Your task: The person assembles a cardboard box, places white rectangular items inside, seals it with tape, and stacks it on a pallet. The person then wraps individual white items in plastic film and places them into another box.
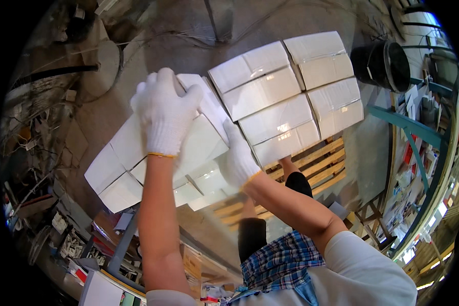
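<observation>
White cardboard boxes stand in a tight stack in front of me, the taped ones in rows at the right. My left hand, in a white knit glove, is curled over the far left side of a white box. My right hand, gloved the same way, presses along that box's right side, its fingertips reaching toward the gap beside the taped boxes. The box sits between both hands, partly covered by the left glove. More white boxes lie to the left and below.
A slatted wooden pallet shows under the stack, near my legs. A black bucket stands at the far right. A teal metal frame with cluttered papers runs along the right. Scrap and loose debris lie on the left.
</observation>
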{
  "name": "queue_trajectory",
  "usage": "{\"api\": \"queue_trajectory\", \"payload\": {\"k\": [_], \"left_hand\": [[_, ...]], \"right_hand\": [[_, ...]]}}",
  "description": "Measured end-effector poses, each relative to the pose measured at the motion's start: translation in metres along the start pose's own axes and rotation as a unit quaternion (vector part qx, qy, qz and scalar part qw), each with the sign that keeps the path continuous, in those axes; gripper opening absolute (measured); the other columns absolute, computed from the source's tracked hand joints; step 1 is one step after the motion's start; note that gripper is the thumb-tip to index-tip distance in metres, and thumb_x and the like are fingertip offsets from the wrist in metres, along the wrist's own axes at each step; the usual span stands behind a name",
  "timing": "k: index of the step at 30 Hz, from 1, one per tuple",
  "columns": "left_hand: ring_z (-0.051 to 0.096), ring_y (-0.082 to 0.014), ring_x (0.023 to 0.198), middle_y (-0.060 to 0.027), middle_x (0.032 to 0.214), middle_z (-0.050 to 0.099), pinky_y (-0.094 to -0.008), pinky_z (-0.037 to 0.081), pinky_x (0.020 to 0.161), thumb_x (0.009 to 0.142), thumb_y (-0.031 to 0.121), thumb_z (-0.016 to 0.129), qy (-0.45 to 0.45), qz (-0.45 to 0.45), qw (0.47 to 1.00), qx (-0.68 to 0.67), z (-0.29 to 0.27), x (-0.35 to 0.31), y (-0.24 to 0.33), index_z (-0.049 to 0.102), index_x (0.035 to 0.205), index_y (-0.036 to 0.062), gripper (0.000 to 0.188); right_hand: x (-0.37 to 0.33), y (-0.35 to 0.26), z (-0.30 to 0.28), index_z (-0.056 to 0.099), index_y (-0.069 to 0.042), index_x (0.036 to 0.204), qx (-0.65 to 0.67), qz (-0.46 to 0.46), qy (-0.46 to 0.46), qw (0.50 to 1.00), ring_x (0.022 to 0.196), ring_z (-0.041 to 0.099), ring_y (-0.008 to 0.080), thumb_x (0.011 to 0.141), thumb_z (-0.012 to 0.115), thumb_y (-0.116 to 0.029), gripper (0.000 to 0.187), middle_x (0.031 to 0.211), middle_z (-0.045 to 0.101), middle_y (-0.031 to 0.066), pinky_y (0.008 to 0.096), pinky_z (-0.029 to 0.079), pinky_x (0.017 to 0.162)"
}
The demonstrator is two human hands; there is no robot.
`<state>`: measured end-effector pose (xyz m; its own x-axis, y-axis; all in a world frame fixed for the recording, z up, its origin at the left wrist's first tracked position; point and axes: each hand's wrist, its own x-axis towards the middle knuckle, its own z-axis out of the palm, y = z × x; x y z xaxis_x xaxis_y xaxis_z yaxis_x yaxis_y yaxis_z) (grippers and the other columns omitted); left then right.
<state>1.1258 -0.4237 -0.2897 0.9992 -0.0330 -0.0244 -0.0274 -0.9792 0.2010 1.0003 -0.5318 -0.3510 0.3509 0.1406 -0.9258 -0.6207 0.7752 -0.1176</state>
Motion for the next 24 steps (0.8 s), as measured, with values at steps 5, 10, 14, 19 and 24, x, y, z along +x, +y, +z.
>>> {"api": "queue_trajectory", "payload": {"k": [5, 10, 14, 19, 24], "left_hand": [[0.063, -0.038, 0.107, -0.0191, 0.113, 0.07, -0.0462, 0.048, 0.096, 0.084, 0.035, 0.07, -0.058, 0.0, 0.997, -0.043, 0.005, 0.007, 0.004, 0.069, 0.117, 0.0029, 0.046], [0.061, -0.0416, 0.115, -0.0224, 0.123, 0.067, -0.0464, 0.046, 0.103, 0.093, 0.03, 0.067, 0.087, 0.052, 0.982, -0.159, 0.002, -0.02, -0.018, 0.066, 0.127, 0.0008, 0.045], [0.048, -0.049, 0.131, -0.0265, 0.136, 0.058, -0.0583, 0.036, 0.112, 0.098, 0.037, 0.063, 0.169, 0.013, 0.98, -0.104, 0.002, -0.104, -0.026, 0.061, 0.136, -0.002, 0.054], [0.047, -0.05, 0.132, -0.0251, 0.14, 0.056, -0.0611, 0.036, 0.112, 0.103, 0.038, 0.053, 0.226, -0.034, 0.973, 0.015, 0.028, -0.166, -0.05, 0.062, 0.133, -0.0021, 0.051], [0.053, -0.05, 0.127, -0.0245, 0.136, 0.059, -0.0611, 0.041, 0.109, 0.104, 0.035, 0.05, 0.249, 0.0, 0.965, 0.082, 0.037, -0.168, -0.061, 0.063, 0.129, -0.003, 0.047]], "right_hand": [[-0.007, -0.014, 0.005, 0.041, -0.011, 0.157, -0.013, 0.036, 0.028, 0.999, 0.14, 0.045, 0.0261, 0.101, 0.056, -0.057, 0.074, 0.155, 0.048, 0.01, 0.0479, 0.034, 0.117], [0.034, -0.037, -0.032, 0.049, -0.001, 0.151, -0.448, -0.252, 0.001, 0.858, 0.136, 0.054, 0.0353, 0.102, 0.058, -0.047, 0.068, 0.147, 0.057, 0.0212, 0.0395, 0.041, 0.114], [0.047, -0.103, 0.022, 0.057, 0.002, 0.142, -0.457, -0.357, -0.167, 0.798, 0.129, 0.059, 0.0392, 0.102, 0.061, -0.036, 0.056, 0.141, 0.06, 0.0272, 0.0349, 0.045, 0.11], [0.083, -0.109, 0.099, 0.059, 0.001, 0.142, -0.528, -0.284, -0.229, 0.766, 0.129, 0.058, 0.0245, 0.105, 0.054, -0.049, 0.062, 0.142, 0.063, 0.0138, 0.0317, 0.042, 0.11], [0.071, -0.095, 0.104, 0.067, 0.001, 0.131, -0.455, -0.263, -0.207, 0.825, 0.111, 0.063, 0.0238, 0.102, 0.053, -0.056, 0.066, 0.121, 0.072, 0.0134, 0.0324, 0.045, 0.102]]}}
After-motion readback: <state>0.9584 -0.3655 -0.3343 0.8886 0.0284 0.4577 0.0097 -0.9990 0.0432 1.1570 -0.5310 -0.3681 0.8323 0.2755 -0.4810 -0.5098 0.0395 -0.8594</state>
